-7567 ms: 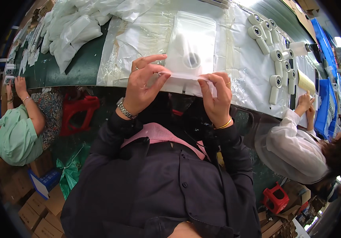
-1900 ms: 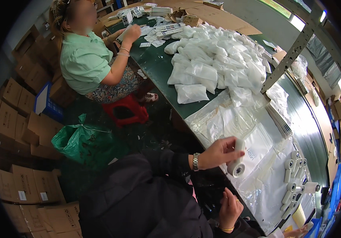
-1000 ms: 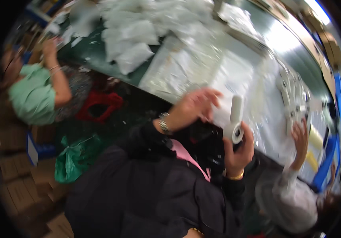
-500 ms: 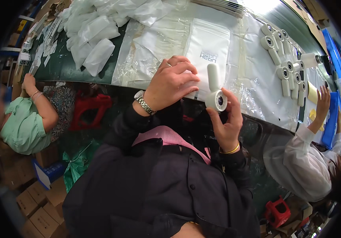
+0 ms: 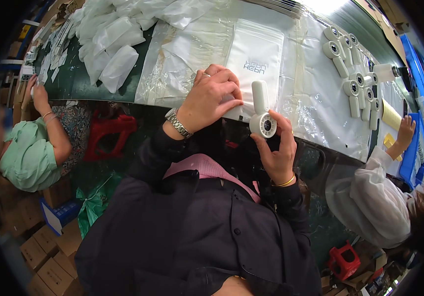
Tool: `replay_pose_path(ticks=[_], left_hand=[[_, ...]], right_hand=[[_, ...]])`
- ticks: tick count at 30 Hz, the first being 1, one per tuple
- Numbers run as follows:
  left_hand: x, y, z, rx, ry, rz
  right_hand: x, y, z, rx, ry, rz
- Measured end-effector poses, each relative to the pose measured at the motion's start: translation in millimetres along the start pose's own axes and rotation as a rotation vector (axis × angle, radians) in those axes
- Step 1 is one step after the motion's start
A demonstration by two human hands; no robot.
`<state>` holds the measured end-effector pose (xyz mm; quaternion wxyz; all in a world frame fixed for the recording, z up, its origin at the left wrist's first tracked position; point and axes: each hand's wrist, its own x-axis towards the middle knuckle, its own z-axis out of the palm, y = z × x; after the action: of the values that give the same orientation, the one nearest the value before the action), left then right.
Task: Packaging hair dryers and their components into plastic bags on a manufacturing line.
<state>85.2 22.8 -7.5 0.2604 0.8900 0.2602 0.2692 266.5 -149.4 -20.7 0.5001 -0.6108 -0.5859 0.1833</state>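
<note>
I see right hand [image 5: 277,152] gripping white handheld fan [image 5: 260,101] by round head; left hand [image 5: 211,97] curled beside bag stack [image 5: 256,47], can't tell if holding.

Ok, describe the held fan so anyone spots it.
On the table, find the pouches. By their near end, the right hand holds the fan by its round head, handle pointing away. It is held; other fans lie at the table's right.
</note>
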Motion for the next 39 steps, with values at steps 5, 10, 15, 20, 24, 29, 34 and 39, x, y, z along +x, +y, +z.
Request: replay_pose_path(ticks=[5, 10, 15, 20, 24, 29, 34, 39], left_hand=[[0.1, -5.4, 5.6, -0.055, 0.012, -0.024], [-1.7, -8.9, 10.4, -0.084, 0.056, -0.052], [1.0, -3.1, 14.9, -0.108, 0.111, -0.083], [0.6, 4.7, 14.8, -0.17, 0.17, -0.065], [2.1, 13.9, 10.5, -0.124, 0.201, 0.009], [0.7, 19.0, 8.0, -0.096, 0.212, 0.072], [-3.1, 17.3, 11.3, -0.149, 0.189, 0.054], [-7.5, 12.7, 9.8, -0.233, 0.141, 0.023]], right_hand=[[-1.5, 2.4, -3.2, 0.012, -0.026, -0.058], [0.4, -2.1, -11.2, -0.02, -0.121, -0.09], [3.9, -3.3, -15.8, -0.048, -0.184, -0.148], [8.1, -10.2, -12.3, -0.12, -0.143, -0.153], [14.3, -16.1, -6.7, -0.212, -0.057, -0.13], [23.3, -14.8, -0.2, -0.304, 0.01, -0.092], [31.3, -2.4, 9.6, -0.303, 0.066, -0.221], [31.9, 1.6, 16.2, -0.34, 0.161, -0.179]])
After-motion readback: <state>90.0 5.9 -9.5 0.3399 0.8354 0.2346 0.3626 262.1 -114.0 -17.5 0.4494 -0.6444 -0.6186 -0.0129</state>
